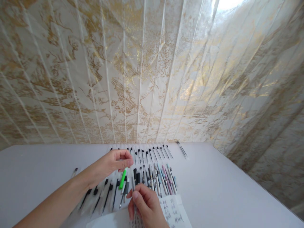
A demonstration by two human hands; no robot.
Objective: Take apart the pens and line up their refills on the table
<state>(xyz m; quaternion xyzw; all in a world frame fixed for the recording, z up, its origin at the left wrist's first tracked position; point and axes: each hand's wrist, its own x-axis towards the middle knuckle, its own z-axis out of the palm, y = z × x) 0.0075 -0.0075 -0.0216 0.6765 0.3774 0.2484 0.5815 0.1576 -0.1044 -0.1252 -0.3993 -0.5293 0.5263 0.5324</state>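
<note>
My right hand is closed around a slim, greyish, see-through pen, which points up and away above a handwritten sheet of paper. Further out, my left hand hovers over the pens with thumb and fingers pinched together. Whatever may be between those fingertips is too small to make out. Just below it lies a bright green highlighter. Beside the pen in my right hand are several black and grey pens.
Clear pens with black caps form a row at the back of the white table. Pastel pens lie right of centre, more black-capped pens at front left. Two pens lie apart. A gold-patterned curtain hangs behind.
</note>
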